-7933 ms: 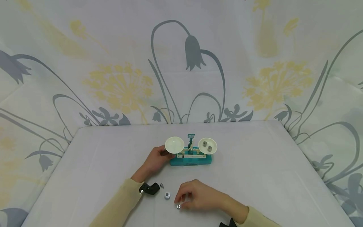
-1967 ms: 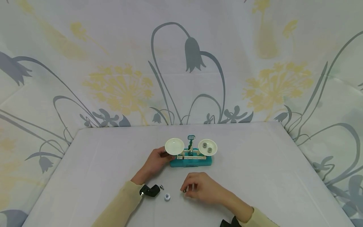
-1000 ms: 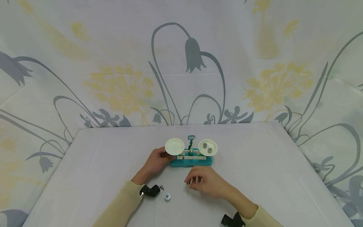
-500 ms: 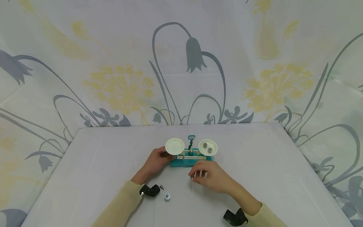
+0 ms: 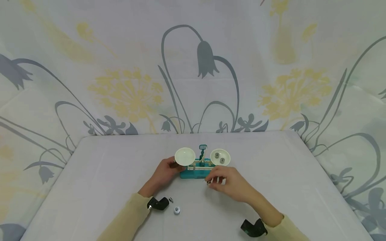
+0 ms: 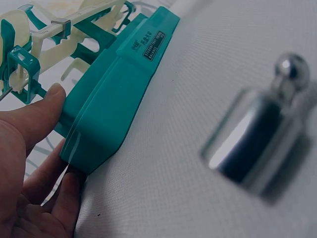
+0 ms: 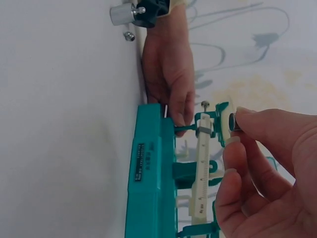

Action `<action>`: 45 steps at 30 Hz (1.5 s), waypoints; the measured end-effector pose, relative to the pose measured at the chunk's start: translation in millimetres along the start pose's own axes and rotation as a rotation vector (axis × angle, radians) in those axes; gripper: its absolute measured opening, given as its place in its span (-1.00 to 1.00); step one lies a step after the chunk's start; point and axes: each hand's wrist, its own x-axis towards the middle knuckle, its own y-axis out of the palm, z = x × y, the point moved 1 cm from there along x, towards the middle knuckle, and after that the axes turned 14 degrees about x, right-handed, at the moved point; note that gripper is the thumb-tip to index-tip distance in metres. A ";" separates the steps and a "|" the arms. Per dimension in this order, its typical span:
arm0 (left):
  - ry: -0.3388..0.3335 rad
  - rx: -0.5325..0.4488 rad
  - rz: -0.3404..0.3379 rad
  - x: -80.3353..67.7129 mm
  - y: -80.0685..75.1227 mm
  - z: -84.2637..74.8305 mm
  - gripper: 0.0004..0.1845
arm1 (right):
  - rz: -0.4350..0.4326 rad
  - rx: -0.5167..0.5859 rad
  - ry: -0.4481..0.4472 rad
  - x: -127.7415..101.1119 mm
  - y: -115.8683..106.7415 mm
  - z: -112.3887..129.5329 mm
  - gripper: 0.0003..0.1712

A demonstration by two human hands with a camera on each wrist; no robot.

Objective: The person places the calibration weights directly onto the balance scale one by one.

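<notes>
A small balance scale with a teal base (image 5: 196, 174) stands mid-table. Its left pan (image 5: 185, 156) is bare. Its right pan (image 5: 220, 157) carries two small metal weights. My left hand (image 5: 164, 171) grips the left end of the base (image 6: 119, 84), thumb (image 6: 34, 116) against its side and fingers curled beneath. My right hand (image 5: 211, 181) hovers just in front of the scale and pinches a small metal weight (image 5: 208, 182) between thumb and fingertips. In the right wrist view that small weight (image 7: 233, 121) sits close to the cream beam (image 7: 202, 173), level with the pans.
A knobbed silver weight (image 5: 176, 210) and a tinier one (image 5: 171, 200) stand on the white cloth by my left wrist; a knobbed weight (image 6: 260, 139) shows blurred in the left wrist view. A flower-printed cloth backs the table (image 5: 286, 174).
My right hand has lifted a small weight from the front of the table and carried it away from me, up to the scale. The left hand has stayed on the base.
</notes>
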 end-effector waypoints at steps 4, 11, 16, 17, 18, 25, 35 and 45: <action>0.004 -0.017 0.003 -0.1 1.2 0.1 -0.61 | -0.023 -0.031 -0.025 -1.1 -7.5 -0.4 -0.80; -0.014 -0.013 -0.003 -0.4 1.5 1.5 -0.63 | -0.058 -0.054 -0.063 -0.6 -19.4 1.6 -0.76; -0.001 -0.011 -0.003 0.2 0.7 0.7 -0.63 | -0.091 -0.074 -0.055 -1.8 -28.5 5.0 -0.74; 0.002 -0.011 -0.002 0.1 0.6 0.7 -0.63 | -0.096 -0.081 -0.051 -2.1 -30.1 5.8 -0.75; 0.003 -0.015 -0.001 -0.1 0.5 0.7 -0.63 | -0.101 -0.085 -0.049 -2.4 -31.7 6.6 -0.75; 0.002 -0.020 0.004 -0.3 1.1 0.3 -0.62 | -0.127 -0.117 -0.051 -1.7 -43.6 8.6 -0.80; 0.001 -0.009 -0.002 0.2 2.1 2.3 -0.63 | -0.201 -0.205 -0.002 4.7 -64.7 -3.3 -0.77; 0.010 -0.021 -0.004 -0.5 1.8 2.6 -0.61 | -0.208 -0.218 0.022 13.1 -76.3 -10.6 -0.80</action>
